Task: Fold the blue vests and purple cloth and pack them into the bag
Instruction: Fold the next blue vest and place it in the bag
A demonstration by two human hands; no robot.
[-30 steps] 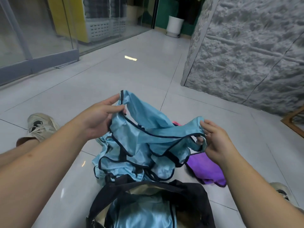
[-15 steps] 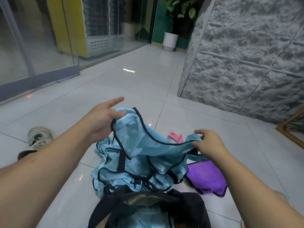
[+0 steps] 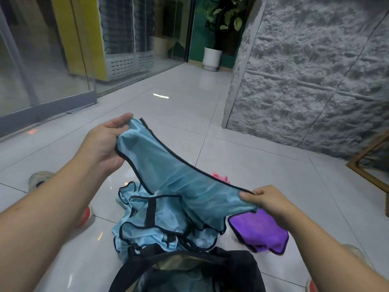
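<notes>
Both hands' fingers pinch the blue vest [image 3: 179, 182] taut between them; right fingertips apparently hidden.

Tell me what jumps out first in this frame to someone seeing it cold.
A shiny light-blue vest with black trim stretched mid-air across the centre, the left hand gripping its upper end and the right hand pinching the lower end. Beneath it, more blue vests lie crumpled on the pale tiled floor, a purple cloth to their right and an open black bag at the bottom edge.

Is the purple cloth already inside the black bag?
No, the purple cloth lies on the tiled floor beside the black bag, to its right, not inside.
</notes>
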